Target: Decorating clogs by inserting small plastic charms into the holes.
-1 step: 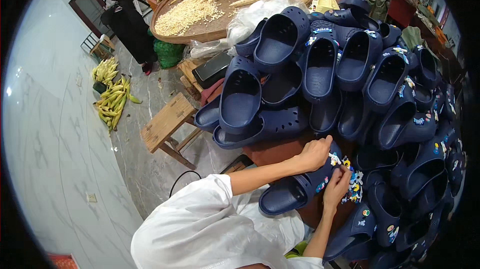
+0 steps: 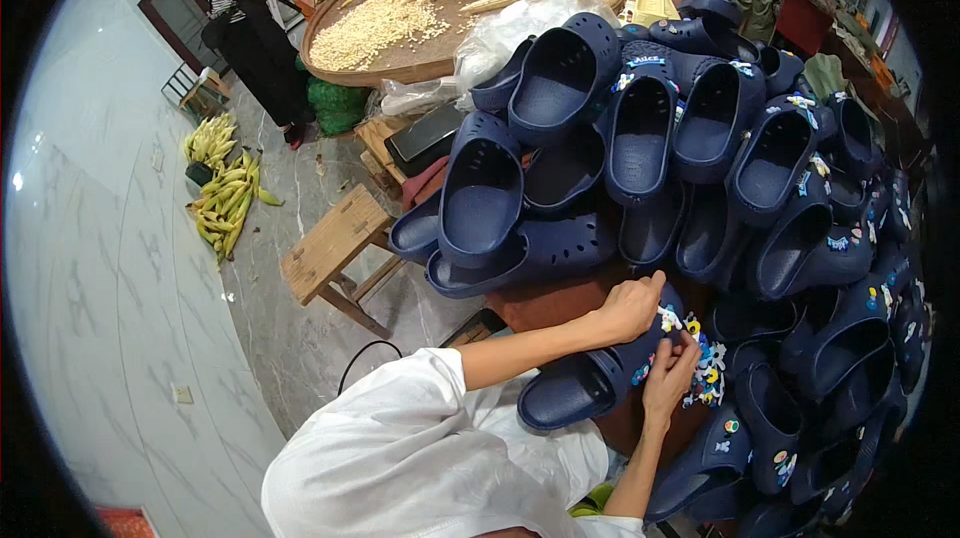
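Observation:
A navy clog [image 2: 568, 390] lies in front of me, its open heel toward my lap and its holed toe pointing away. My left hand [image 2: 630, 310] is closed over the far side of its toe, with the fingertips partly hidden. Against the toe's near side, my right hand [image 2: 672, 376] grips with bent fingers, thumb and forefinger beside the decorations. Colourful shoe charms [image 2: 668, 319] sit on the toe between my hands; another group partly shows by my right thumb. Just beyond my right fingers is a heap of loose charms [image 2: 710, 370].
Stacked navy clogs [image 2: 640, 153] rise ahead and to the right, many with charms. A wooden stool [image 2: 335, 248] stands at left. Behind are a round tray [image 2: 430, 66] of corn kernels and cobs, a person [image 2: 255, 48] standing, and corn ears [image 2: 230, 203] on the floor.
My right hand has shifted slightly toward the left along the clog's toe, covering more of the nearer charms. My left hand and the clog stay put.

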Demonstrator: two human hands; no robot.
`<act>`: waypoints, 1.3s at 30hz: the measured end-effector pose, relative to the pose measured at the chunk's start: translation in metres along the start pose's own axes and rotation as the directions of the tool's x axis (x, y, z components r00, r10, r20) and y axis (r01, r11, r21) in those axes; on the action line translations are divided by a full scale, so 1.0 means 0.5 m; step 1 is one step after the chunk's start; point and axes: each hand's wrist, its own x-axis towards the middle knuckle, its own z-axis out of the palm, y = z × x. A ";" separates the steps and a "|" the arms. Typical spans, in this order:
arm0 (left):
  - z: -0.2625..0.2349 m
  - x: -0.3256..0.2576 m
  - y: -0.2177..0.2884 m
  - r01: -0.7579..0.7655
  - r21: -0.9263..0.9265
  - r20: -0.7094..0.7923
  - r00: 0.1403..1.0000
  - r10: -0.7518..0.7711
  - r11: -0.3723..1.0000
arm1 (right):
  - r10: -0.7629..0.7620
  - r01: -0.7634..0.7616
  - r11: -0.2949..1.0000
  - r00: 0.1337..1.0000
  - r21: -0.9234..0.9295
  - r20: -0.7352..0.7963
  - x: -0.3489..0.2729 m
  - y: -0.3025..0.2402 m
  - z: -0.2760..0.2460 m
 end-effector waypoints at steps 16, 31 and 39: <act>-0.028 0.035 0.016 -0.160 0.462 0.231 0.971 0.056 0.872 | -0.168 0.122 0.938 0.979 -0.324 -0.116 -0.011 0.011 0.016; -0.048 0.040 0.004 -0.148 0.338 0.227 0.971 0.072 0.930 | 0.095 -0.096 0.995 0.995 -0.008 -0.030 -0.064 -0.043 -0.014; -0.065 0.049 -0.027 -0.005 0.142 0.215 0.976 -0.025 0.990 | 0.138 -0.136 0.983 0.990 0.126 -0.005 -0.060 -0.014 -0.007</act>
